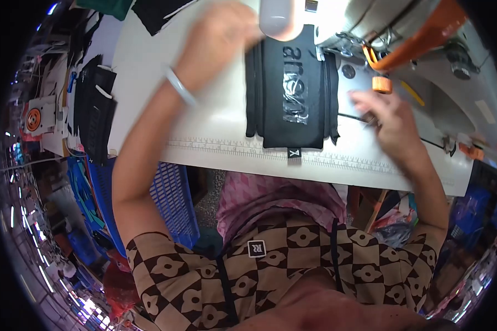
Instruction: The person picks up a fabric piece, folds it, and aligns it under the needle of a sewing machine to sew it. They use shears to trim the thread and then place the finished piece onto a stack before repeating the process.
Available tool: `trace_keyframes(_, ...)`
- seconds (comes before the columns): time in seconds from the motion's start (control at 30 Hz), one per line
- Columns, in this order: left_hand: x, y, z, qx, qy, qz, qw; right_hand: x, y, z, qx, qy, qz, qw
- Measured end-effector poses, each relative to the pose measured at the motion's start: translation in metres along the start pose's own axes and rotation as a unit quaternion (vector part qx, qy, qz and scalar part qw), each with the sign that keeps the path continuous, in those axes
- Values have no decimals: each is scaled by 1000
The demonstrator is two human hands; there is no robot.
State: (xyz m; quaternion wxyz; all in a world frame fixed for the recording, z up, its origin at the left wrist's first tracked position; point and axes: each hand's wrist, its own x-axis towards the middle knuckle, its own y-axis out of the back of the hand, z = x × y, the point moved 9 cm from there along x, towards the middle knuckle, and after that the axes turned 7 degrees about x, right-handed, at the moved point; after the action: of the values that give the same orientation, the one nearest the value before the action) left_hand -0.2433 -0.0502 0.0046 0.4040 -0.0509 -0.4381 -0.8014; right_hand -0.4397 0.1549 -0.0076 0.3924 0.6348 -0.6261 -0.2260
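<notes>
Black fabric (273, 83) lettered "aren…" between left hand (218, 41), right hand (389, 118)

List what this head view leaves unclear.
Left hand: head view, motion blur hides its grip.
Right hand: head view, blurred; what it pinches is too small.
Sewing machine: head view, cut off by top edge.
Black fabric: head view, lettering washed out by glare.

Black fabric piece (290, 88), silver lettering, white table (215, 121)
</notes>
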Motion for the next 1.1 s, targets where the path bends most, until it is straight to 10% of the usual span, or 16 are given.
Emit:
trace_keyframes(0.03,-21,-26,61,71,-185,-104,975,-1,-4,-9,0,-4,1,1000)
trace_keyframes(0.1,-57,-56,109,1,-218,-182,959,-5,-15,-40,44,96,-35,994)
trace_keyframes(0.5,-96,-66,132,116,-260,-147,947,-28,-30,-67,-65,233,-35,970)
trace_keyframes(1.1,-43,-75,79,60,-236,-192,951,22,-23,-15,-65,164,14,984)
